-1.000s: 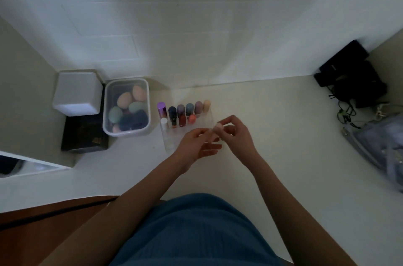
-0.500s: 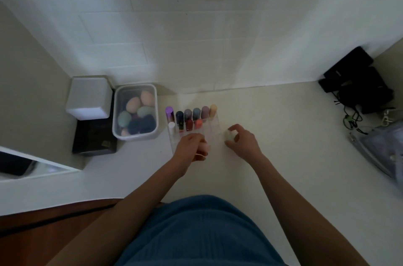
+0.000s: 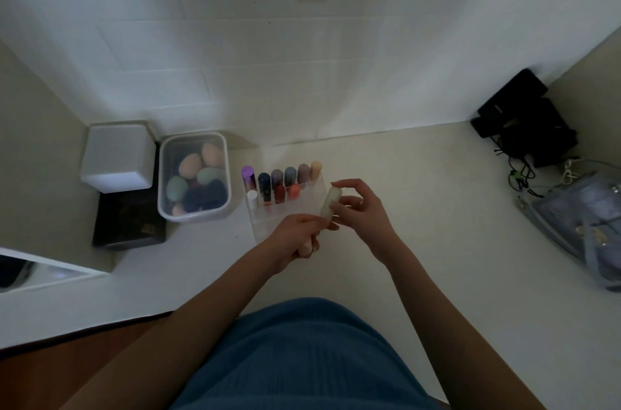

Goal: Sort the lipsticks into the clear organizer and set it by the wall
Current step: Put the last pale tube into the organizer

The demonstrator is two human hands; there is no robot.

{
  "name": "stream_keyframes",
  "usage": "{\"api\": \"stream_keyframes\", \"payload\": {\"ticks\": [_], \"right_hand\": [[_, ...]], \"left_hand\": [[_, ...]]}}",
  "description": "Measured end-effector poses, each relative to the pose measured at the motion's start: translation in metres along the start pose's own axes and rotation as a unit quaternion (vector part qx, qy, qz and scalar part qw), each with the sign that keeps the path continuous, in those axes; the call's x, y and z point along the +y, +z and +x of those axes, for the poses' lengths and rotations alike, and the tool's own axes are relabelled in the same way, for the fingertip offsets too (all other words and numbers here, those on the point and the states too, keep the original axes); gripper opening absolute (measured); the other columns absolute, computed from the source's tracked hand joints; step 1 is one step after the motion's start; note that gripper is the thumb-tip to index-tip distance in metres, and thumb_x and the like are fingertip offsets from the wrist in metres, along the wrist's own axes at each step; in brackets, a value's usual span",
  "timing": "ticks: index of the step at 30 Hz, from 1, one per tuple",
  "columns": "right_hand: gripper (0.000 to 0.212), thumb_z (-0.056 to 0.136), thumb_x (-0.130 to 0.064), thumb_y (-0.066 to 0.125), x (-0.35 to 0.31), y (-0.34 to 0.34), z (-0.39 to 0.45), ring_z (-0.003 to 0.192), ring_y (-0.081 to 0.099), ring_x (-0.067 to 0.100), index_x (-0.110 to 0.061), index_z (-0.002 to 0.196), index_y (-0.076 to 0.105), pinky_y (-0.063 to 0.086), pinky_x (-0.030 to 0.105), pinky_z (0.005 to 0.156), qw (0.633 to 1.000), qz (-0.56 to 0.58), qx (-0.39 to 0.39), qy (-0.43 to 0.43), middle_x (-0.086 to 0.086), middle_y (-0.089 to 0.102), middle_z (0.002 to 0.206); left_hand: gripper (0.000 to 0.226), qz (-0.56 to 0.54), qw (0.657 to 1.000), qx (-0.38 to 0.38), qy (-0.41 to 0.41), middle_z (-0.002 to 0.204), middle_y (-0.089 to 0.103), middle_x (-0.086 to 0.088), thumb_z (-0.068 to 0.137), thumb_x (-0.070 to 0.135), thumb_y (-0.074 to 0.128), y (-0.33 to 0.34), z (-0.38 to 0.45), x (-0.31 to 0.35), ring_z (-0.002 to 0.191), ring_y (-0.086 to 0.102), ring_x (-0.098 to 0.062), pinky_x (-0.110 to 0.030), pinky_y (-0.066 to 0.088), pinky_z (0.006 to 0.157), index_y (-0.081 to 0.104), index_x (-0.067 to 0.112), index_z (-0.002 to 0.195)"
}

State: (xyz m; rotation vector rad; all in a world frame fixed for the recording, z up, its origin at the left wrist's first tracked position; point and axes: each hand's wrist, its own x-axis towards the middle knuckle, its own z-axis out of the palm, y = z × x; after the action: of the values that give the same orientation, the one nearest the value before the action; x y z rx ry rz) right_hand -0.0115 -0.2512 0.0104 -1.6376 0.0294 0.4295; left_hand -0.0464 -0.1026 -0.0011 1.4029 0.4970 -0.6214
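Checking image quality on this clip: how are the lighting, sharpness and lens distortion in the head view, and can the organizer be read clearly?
Head view: dim and flat, with no glare; a soft bright patch lies on the wall. Wide-angle bending curves the wall lines. The clear organizer is faint and its edges are hard to trace. The pale tube between the left hand and the right hand looks soft.
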Motion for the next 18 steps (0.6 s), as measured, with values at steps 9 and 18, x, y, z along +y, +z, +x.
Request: {"api": "stream_keyframes", "payload": {"ticks": [9, 18], "right_hand": [[0.025, 0.083, -0.009, 0.066, -0.021, 0.023, 0.021, 0.079, 0.07, 0.011, -0.026, 0.097, 0.053, 0.057, 0.021, 0.07, 0.986, -0.116, 0.051, -0.107, 0.001, 0.069, 0.091], [0.01, 0.092, -0.012, 0.056, -0.002, 0.047, 0.039, 0.089, 0.062, 0.028, -0.007, 0.099, 0.059, 0.053, 0.042, 0.078, 0.919, -0.341, 0.046, -0.193, 0.014, 0.064, 0.097]], "left_hand": [[0.024, -0.132, 0.985, -0.067, -0.084, 0.058, 0.051, -0.002, 0.088, 0.03, 0.061, -0.021, 0.005, -0.011, 0.054, 0.05, -0.013, -0.019, 0.044, 0.046, 0.066, 0.008, 0.096], [0.027, -0.09, 0.982, -0.153, -0.064, 0.111, 0.06, -0.009, 0.082, 0.006, 0.068, -0.033, 0.004, -0.016, 0.098, 0.064, -0.017, -0.022, 0.057, 0.075, 0.06, 0.013, 0.107]]}}
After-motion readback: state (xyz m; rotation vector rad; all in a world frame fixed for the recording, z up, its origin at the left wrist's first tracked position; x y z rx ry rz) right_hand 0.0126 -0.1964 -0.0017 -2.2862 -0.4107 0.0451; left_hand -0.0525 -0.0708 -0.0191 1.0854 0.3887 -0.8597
